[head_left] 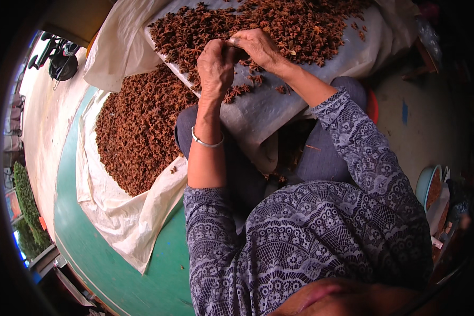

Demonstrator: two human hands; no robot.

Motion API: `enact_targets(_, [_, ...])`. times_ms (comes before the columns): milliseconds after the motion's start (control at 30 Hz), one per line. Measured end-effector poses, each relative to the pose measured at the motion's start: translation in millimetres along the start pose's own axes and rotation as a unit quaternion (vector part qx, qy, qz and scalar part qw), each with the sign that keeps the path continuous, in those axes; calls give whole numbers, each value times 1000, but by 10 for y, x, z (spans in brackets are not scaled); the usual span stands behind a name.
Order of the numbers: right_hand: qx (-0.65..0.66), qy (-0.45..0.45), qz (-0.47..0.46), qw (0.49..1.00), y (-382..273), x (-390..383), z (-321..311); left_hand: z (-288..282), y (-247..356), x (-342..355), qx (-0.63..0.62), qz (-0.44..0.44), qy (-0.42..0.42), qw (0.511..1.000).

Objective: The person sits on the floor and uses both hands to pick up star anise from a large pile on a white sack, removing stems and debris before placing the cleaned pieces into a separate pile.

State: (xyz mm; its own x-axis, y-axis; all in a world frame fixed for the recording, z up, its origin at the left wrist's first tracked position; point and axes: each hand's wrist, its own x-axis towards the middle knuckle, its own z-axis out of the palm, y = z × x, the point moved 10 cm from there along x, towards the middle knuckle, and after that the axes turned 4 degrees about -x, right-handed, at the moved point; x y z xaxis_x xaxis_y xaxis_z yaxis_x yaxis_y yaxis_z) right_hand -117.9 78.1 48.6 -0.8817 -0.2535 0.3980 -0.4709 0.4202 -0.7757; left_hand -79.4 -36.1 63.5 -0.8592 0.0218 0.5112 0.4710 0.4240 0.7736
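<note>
Across the left of the frame a curved green floor (89,253) carries a white sack cloth (126,221) spread open under a broad heap of sorted star anise (137,131), dark brown and dense. In the upper middle a grey tray (258,110) lies tilted across the person's lap, its upper part covered by a looser layer of star anise pods (258,21), thinning to a few strays lower down. Over the near edge of that layer both hands meet: the left hand (215,66), with a silver bangle (206,142) at the wrist, is curled narrow, and the right hand (255,47) closes toward it, fingertips of both pinched together on what looks like a single pod (236,43) between them. To work this well, I judge it best to keep the pinch light, since the brittle points would snap under pressure, and to hold the pod over the tray so any fragments fall back on it. The pod itself is almost wholly hidden by the fingers, so its condition cannot be told. A pale bowl (429,184) at the right edge is cut off and dim, and dark objects in the upper left corner are too small to identify.
</note>
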Motion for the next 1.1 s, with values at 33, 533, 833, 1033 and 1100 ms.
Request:
enact_targets(33, [19, 1, 10, 1000, 34, -15, 9, 21, -55, 0, -18, -43, -19, 999])
enact_targets(533, [-182, 78, -45, 979, 109, 45, -662, 664, 82, -396, 213, 66, -253, 941])
enact_targets(833, [-204, -152, 66, 965, 205, -711, -104, 751, -222, -352, 216, 25, -162, 962])
enact_targets(1033, [-212, -95, 55, 971, 2, -564, -144, 548, -494, -309, -146, -282, -116, 941])
enact_targets(1100, [-252, -74, 39, 964, -51, -526, -153, 553, -487, -309, -210, -287, -97, 930])
